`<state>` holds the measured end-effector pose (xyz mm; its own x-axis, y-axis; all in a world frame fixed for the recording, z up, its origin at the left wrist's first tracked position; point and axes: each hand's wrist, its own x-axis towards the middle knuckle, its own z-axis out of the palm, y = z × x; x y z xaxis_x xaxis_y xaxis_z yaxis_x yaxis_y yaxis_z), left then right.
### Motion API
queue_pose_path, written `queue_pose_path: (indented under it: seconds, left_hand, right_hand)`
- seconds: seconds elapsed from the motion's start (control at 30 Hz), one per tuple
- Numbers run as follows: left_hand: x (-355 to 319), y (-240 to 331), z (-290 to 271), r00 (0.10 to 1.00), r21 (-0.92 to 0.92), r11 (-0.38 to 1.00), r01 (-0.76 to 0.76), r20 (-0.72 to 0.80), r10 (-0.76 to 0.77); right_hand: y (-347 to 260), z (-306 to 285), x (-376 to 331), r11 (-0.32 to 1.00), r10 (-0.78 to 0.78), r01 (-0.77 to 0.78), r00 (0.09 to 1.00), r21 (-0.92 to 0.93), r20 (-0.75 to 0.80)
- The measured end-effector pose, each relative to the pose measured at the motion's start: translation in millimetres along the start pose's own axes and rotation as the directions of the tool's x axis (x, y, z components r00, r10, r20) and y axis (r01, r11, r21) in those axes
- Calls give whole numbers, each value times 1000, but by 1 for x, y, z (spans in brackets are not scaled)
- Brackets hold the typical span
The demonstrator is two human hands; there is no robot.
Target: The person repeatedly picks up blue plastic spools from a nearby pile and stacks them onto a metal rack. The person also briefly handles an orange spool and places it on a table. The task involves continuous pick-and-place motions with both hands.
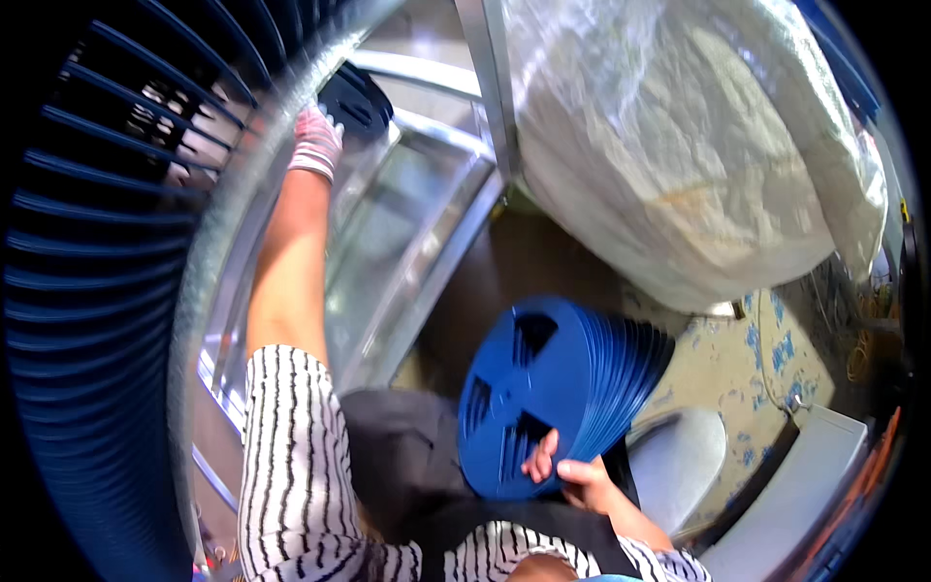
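Grasping blue reel stack [558, 388] by near edge, right hand [586, 478]; well ahead-left of that grip, gloved left hand [318, 141] apparently touching dark reel [361, 102], whether clasped, cannot tell.

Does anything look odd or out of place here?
Two things: the left grip wears a striped glove, while the right grip, on the blue discs, looks bare. Also, the pale floor at right shows ragged blue patches, perhaps worn paint. I see no clear spill.

Gloved L hand [317, 136] at dk disc [357, 100]; R hand [586, 476] grips blue reel stack [529, 373], fingers [543, 454] at lwr cutout [525, 436].
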<state>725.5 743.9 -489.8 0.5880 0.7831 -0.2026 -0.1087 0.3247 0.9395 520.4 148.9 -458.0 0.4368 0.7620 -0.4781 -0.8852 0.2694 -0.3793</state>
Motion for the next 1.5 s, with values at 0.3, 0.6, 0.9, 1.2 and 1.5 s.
queue_pose_path:
  seconds: [0.3,0.6,0.9,1.2,1.5]
  left_hand:
    - [-386,-27,-34,959,586,799,-136,281,-43]
    - [-513,13,-71,964,795,567,-217,85,250]
    - [-521,12,-83,931,418,897,-140,-254,264]
    - [-506,-4,-44,959,616,758,215,15,-284]
    - [-491,-39,-15,951,902,431,-30,159,-266]
  right_hand:
    - [-13,-17,19,963,-129,51,950,266,285]
    - [-20,-8,41,911,-142,-146,765,384,628]
    - [-11,-4,30,897,-153,-160,762,413,629]
    - [-2,-7,34,922,-153,-62,849,382,506]
    - [0,19,28,995,-87,53,872,82,482]
